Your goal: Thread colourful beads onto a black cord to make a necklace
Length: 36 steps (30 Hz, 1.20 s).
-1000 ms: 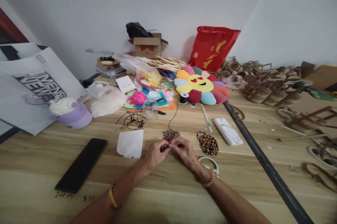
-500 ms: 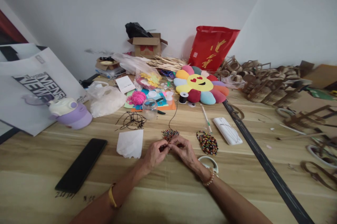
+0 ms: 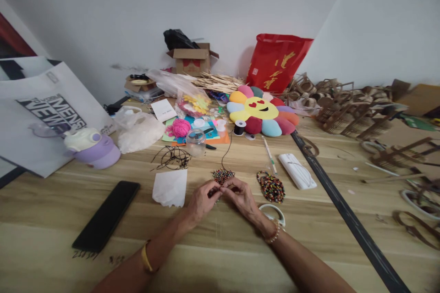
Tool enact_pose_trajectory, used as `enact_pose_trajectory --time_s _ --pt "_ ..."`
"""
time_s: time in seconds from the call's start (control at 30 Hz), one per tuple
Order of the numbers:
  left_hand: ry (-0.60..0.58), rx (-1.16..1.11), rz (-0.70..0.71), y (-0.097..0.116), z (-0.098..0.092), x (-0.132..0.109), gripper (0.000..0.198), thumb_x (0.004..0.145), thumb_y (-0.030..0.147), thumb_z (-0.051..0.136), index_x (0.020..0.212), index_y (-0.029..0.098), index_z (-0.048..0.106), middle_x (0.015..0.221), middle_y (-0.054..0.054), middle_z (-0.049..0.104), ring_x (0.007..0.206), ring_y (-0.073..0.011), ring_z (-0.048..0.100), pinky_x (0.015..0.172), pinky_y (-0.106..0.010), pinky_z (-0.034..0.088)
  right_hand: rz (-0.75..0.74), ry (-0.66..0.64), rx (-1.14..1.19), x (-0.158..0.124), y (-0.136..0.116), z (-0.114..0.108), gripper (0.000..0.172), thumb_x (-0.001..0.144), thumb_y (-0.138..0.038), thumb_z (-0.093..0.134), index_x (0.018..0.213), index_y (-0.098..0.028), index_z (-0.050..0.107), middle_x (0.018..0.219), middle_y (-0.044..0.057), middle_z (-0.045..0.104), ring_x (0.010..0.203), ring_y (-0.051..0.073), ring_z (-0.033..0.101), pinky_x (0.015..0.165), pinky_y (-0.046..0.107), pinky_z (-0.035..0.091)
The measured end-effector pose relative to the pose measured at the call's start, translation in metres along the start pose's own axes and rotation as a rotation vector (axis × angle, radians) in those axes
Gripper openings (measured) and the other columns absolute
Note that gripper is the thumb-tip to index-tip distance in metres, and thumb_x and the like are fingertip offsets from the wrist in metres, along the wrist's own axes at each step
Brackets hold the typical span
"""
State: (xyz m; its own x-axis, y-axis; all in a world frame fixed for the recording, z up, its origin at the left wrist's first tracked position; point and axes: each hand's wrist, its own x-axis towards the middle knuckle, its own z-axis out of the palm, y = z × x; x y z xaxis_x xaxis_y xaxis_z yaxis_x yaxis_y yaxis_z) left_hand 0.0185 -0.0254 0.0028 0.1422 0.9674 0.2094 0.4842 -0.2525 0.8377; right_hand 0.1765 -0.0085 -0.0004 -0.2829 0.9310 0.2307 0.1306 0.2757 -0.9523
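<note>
My left hand [image 3: 203, 200] and my right hand [image 3: 241, 196] meet at the fingertips, both pinched, just in front of a small pile of multicoloured beads [image 3: 222, 175]. A thin black cord [image 3: 223, 160] runs from the black spool [image 3: 239, 128] down to my right hand's fingers, which close on it. What sits between my left thumb and finger is too small to make out. Right of my hands lie strung strands of colourful beads [image 3: 271, 187]. A white ring-shaped roll [image 3: 273, 212] lies beside my right wrist.
A white paper [image 3: 169, 187] and black phone [image 3: 106, 216] lie left, with cut black cords [image 3: 173, 157] and a clear jar [image 3: 195, 142] behind. A white power bank [image 3: 297, 171] and pen [image 3: 269, 155] are right. A flower cushion [image 3: 261, 108] and small woven baskets [image 3: 350, 116] stand farther back.
My left fingertips have shifted slightly against the right ones. Both hands stay pinched together in the same place, and the cord near the beads has moved a little.
</note>
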Motion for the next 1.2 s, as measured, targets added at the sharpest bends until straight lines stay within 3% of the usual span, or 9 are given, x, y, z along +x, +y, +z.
enact_pose_trajectory --time_s 0.23,0.5,0.87,1.2 --pt "0.003 -0.032 -0.020 -0.001 0.001 0.000 0.005 0.072 0.018 0.059 0.070 0.017 0.063 0.062 0.000 0.062 0.058 -0.0129 0.054 0.057 -0.021 0.042 -0.102 0.001 -0.040 0.000 -0.001 0.000 0.025 0.081 -0.041 0.065 0.074 -0.017 0.066 0.073 0.005 0.063 0.069 0.016 0.057 0.058 0.025 0.044" --pt "-0.075 -0.187 -0.102 -0.001 -0.004 0.002 0.022 0.078 0.033 0.058 0.071 0.014 0.064 0.060 -0.001 0.059 0.056 -0.0125 0.051 0.052 -0.020 0.038 -0.029 0.006 -0.016 -0.001 0.000 0.000 0.022 0.082 -0.038 0.062 0.082 -0.017 0.067 0.079 0.006 0.065 0.071 0.016 0.060 0.058 0.024 0.047" --pt "-0.014 -0.426 -0.245 -0.020 -0.006 0.009 0.027 0.073 0.040 0.065 0.066 0.014 0.063 0.060 -0.002 0.064 0.053 -0.0111 0.053 0.053 -0.021 0.042 -0.039 0.018 -0.121 0.002 0.005 0.000 0.018 0.087 -0.031 0.053 0.081 -0.017 0.063 0.079 0.005 0.063 0.074 0.017 0.058 0.058 0.023 0.045" --pt "-0.008 -0.607 -0.384 -0.006 -0.014 0.012 0.031 0.064 0.043 0.073 0.063 0.014 0.062 0.059 -0.004 0.068 0.048 -0.0103 0.054 0.051 -0.022 0.044 -0.028 -0.053 -0.182 0.001 0.007 0.000 0.016 0.087 -0.026 0.051 0.080 -0.016 0.062 0.073 0.002 0.060 0.063 0.012 0.053 0.054 0.021 0.040"
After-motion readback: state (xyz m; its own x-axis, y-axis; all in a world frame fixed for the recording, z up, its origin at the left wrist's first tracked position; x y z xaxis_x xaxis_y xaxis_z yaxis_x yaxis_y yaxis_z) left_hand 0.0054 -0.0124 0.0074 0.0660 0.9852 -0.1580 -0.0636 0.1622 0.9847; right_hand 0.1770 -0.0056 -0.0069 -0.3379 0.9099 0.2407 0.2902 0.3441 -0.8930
